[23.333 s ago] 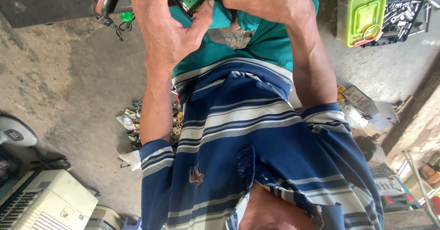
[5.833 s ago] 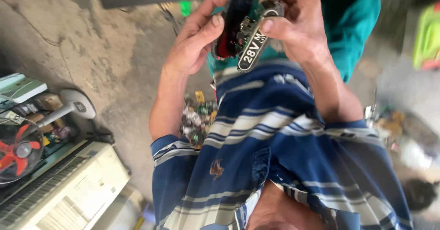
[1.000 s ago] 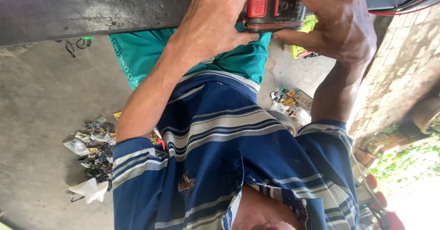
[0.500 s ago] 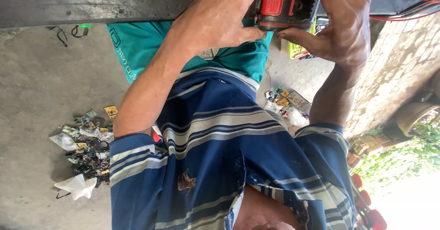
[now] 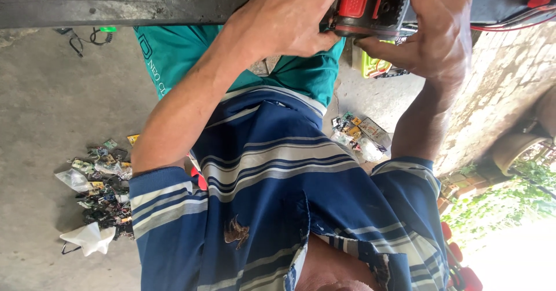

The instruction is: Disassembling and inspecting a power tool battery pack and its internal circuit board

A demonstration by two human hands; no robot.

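Both hands close on a black power-tool battery pack (image 5: 373, 7) with a red release button, held up against the near edge of the dark worktop (image 5: 116, 1) that runs across the top of the view. The left hand (image 5: 289, 18) wraps the pack's left end, its grip narrow, fingertips pressed at the seam just beside the red button. The right hand (image 5: 434, 30) cups the pack from the other side and below, its grip also shut on the casing, thumb tucked under.

To handle this well, I judge the right hand should carry the weight and stay steady while the left does the fine pressing or prying at the seam; pressure kept square to the casing would stop the pack twisting out of the fingers. Red and black wires (image 5: 509, 21) trail off to the right, touching or very near the pack, so pulls should stay short.

Room is tight above, where the worktop edge sits just behind the pack. Below the hands lies the person's lap in green shorts (image 5: 174, 53), open and free. On the concrete floor (image 5: 46, 123), a heap of small circuit-board scraps (image 5: 101, 181) lies well apart to the left, a smaller heap (image 5: 359, 131) nearer on the right, and a yellow-green tool case (image 5: 376, 68) just under the right hand.
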